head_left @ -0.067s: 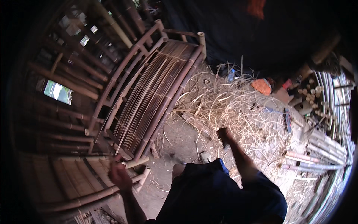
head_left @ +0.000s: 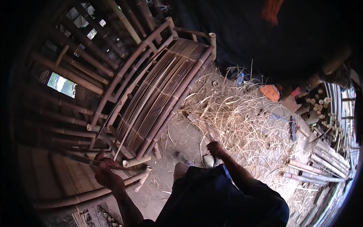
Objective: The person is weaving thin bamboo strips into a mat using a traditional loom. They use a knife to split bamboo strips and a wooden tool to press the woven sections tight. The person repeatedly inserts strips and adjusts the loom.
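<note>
My left hand (head_left: pixel 107 175) is over the low bamboo platform at the lower left, its fingers closed round a long, thin, dark piece (head_left: pixel 78 158). That piece is smeared by motion, and I cannot tell whether it is a blade or a strip. My right hand (head_left: pixel 216 149) is a fist in front of my right leg, above the bare floor at the edge of the shavings. A narrow pale shape shows just above this fist; I cannot tell if it is held. Beyond my left hand, a bamboo bench (head_left: pixel 176 92) carries several long thin bamboo strips (head_left: pixel 145 96).
Curly bamboo shavings (head_left: pixel 242 113) cover the floor ahead and to the right. An orange bag (head_left: pixel 270 92) and a blue bottle (head_left: pixel 240 78) lie at the far side. Cut bamboo poles (head_left: pixel 329 162) are stacked at right. Dark sheeting (head_left: pixel 234 34) hangs behind.
My left hand has moved left and slightly down, and the long thin piece now shows across it. My right hand has moved left and down. The whole view has shifted a little.
</note>
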Tool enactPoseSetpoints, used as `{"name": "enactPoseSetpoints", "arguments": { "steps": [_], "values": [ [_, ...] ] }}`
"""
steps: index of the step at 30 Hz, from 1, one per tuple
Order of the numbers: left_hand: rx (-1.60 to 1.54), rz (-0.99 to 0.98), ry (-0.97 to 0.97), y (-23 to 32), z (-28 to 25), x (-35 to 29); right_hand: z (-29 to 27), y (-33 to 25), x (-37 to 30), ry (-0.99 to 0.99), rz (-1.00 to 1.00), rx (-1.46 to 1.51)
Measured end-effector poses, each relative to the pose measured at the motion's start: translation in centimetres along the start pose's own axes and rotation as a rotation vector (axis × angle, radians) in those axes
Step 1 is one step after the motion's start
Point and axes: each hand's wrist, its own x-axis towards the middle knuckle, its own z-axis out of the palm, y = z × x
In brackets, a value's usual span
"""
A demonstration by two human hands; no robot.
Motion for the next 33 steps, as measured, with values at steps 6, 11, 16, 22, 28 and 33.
{"name": "enactPoseSetpoints", "arguments": {
  "steps": [6, 11, 16, 22, 28, 33],
  "values": [
    [-0.225, -0.170, -0.184, -5.4, 2.7, -0.6, -3.6, -19.9, 8.7, -0.091, 0.505, 0.902],
    [-0.552, -0.529, -0.087, -11.5, 9.0, -4.3, -5.6, -25.1, 17.6, 0.045, 0.457, 1.298],
    [-0.478, -0.667, -0.465, -16.5, 12.3, -3.0, -4.7, -23.0, 28.0, 0.327, 0.349, 1.440],
    [-0.137, -0.261, -0.795, -21.4, 8.9, 1.7, -6.6, -20.1, 37.5, 0.326, 0.416, 1.212],
    [0.447, -0.231, -0.680, -25.0, 5.9, 9.6, -9.0, -19.3, 47.1, 0.237, 0.367, 1.201],
    [0.179, -0.610, -0.887, -27.1, 6.6, 11.2, -8.6, -15.2, 58.9, 0.353, 0.455, 1.144]
  ]
}}
